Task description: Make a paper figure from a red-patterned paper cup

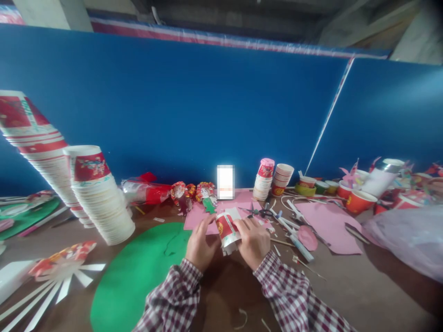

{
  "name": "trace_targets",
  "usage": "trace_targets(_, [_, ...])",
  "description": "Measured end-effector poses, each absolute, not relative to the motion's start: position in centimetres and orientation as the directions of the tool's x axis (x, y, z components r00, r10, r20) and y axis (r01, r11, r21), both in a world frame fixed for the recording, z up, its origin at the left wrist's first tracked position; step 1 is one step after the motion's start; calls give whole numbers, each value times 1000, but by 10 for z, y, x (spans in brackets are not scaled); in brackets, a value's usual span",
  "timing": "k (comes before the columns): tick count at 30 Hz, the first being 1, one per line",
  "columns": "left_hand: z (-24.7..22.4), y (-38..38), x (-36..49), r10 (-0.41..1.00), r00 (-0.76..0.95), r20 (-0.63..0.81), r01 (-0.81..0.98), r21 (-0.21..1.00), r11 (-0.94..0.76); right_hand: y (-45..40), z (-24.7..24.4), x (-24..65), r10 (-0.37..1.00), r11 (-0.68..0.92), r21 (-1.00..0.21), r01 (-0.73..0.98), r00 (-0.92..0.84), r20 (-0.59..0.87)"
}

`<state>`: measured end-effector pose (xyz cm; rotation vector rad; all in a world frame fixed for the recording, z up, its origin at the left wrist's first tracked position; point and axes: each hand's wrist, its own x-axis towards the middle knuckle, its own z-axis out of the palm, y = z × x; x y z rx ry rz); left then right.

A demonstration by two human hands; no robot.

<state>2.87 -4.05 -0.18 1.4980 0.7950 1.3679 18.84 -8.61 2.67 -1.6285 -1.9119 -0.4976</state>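
A red and white printed paper cup [227, 227] lies tilted between my hands above the brown table, its lower edge showing loose cut white strips. My right hand [254, 240] grips it from the right, with fingers bent over its printed side. On the other side, my left hand [201, 244] curls around the cup's left edge, its thumb near the lower end. Just beyond the cup lie pink paper sheets [197, 217] and dark-handled scissors [254, 211]. A green fir-shaped paper cutout [209, 205] rests behind my left hand.
Tall paper cup stacks [100, 203] lean at left beside a large green paper disc [138, 272]. A cup cut into splayed strips [62, 272] lies front left. Shorter cup stacks [263, 180], glue-gun-like tools, pink paper [332, 226] and a plastic bag [411, 235] are at right.
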Motion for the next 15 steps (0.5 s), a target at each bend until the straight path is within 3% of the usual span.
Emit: trace_targets(15, [-5, -39, 29, 963, 106, 248, -408, 894, -185, -85, 26, 189, 768, 185, -155, 970, -44, 639])
